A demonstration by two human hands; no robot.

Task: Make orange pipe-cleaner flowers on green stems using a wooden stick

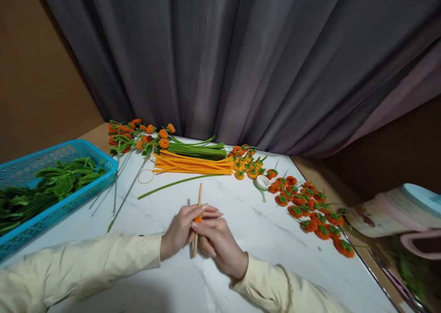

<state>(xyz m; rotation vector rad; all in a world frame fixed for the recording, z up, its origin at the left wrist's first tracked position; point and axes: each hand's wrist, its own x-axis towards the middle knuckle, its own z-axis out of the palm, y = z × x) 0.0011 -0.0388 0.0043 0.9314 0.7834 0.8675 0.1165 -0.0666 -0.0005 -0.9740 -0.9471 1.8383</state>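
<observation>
Close together over the white tabletop point(165, 276), both hands are closed around one thin wooden stick point(200, 194). My left hand point(179, 224) pinches it from the left, and my right hand point(222, 241) has its thumb across the stick from the right. Between the fingers shows a small patch of orange chenille stem point(199, 218) around the stick; most of it is hidden. The stick stands nearly upright in view, its ends sticking out above and below the hands. Just beyond lies a single green chenille stem point(172, 185).
Bundles of orange stems point(193, 162) and green stems point(203, 150) lie at the back. Small orange pumpkins point(308, 205) spread along the right, near a tape roll point(263, 182). A blue basket point(86, 184) of green pieces stands left; a large cup point(396, 212) is far right.
</observation>
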